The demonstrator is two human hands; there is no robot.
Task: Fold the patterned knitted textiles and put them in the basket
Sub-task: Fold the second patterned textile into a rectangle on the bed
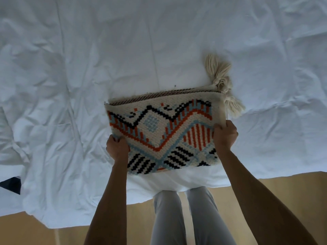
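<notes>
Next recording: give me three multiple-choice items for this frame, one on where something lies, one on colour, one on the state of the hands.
1. Where do the cream tassels sit on the folded knitted textile?
A. at its far right corner
B. at its near left corner
C. in the middle of its near edge

2. Which colours make the pattern on the cream ground?
A. green and yellow
B. black, orange-red and light blue
C. purple and pink

3. How do the hands hold the textile?
A. only the right hand grips it
B. both lie flat on top
C. the left hand and right hand each grip a side edge

Answers: 1 A, the tassels fan out onto the white sheet from that corner; 2 B, the zigzags and stripes show these; 3 C, fingers curl round both edges.
</notes>
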